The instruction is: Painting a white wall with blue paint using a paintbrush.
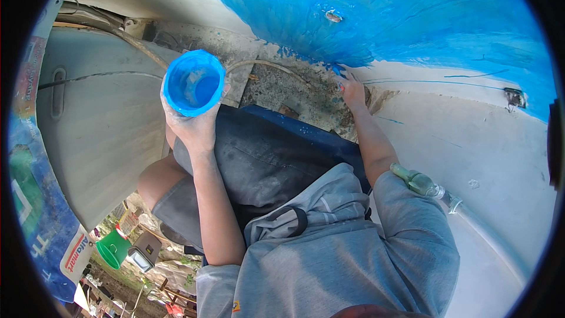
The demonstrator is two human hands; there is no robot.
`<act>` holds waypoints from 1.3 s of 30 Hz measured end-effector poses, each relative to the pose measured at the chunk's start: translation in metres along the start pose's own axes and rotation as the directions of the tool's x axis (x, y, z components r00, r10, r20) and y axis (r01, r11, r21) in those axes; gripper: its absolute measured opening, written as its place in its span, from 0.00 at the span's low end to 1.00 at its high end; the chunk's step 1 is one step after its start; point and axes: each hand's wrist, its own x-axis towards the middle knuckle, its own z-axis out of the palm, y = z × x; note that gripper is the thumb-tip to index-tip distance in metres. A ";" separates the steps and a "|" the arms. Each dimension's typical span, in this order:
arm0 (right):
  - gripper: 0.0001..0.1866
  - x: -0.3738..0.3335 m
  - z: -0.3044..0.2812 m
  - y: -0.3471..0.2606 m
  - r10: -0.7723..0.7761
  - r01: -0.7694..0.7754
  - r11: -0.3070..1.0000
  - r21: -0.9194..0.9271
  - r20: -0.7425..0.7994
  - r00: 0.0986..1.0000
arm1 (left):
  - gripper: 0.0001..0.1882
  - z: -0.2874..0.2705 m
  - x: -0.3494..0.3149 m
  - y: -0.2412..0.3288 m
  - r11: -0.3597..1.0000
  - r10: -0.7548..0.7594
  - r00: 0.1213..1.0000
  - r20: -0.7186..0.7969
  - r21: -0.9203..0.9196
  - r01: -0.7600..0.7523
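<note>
My left hand (197, 128) is wrapped round a bright blue cup (174, 85) and holds it up over my knees. Whitish smears and blue paint show inside the cup. Low at the wall, my right hand (354, 92) is closed round a small paintbrush (337, 69), mostly hidden by the fingers. Its blue tip is at the lower edge of the blue painted area (400, 17). Below that edge the wall (459, 123) is white, with a few thin blue streaks.
A pipe with a tap (421, 182) runs along the wall by my right shoulder. A grey panel (106, 123) and a printed banner (44, 218) stand at left. A hose (271, 63) crosses the rough concrete floor (276, 91). A green bucket (113, 248) is at lower left.
</note>
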 end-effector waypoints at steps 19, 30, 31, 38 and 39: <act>0.19 -0.042 -0.106 -0.011 -0.158 0.150 0.987 -0.060 -0.167 0.973 | 0.43 0.000 0.004 0.004 0.994 0.011 0.996 -0.088 -0.111 -0.020; 0.17 -0.067 -0.205 -0.070 -0.241 0.194 0.970 -0.143 -0.570 0.785 | 0.44 -0.003 0.004 0.006 0.982 -0.020 0.993 -0.117 -0.191 -0.002; 0.17 -0.068 -0.200 -0.072 -0.229 0.236 0.970 -0.059 -0.548 0.805 | 0.44 0.000 0.004 0.005 0.972 -0.024 0.993 -0.115 -0.236 -0.004; 0.18 -0.028 -0.115 -0.029 -0.265 0.258 0.964 -0.060 -0.221 0.939 | 0.44 0.001 0.002 0.004 0.969 -0.001 0.994 -0.109 -0.247 -0.026; 0.18 -0.022 -0.121 -0.024 -0.250 0.241 0.968 -0.067 -0.228 0.941 | 0.44 0.000 0.001 0.003 0.979 0.010 0.993 -0.117 -0.199 -0.033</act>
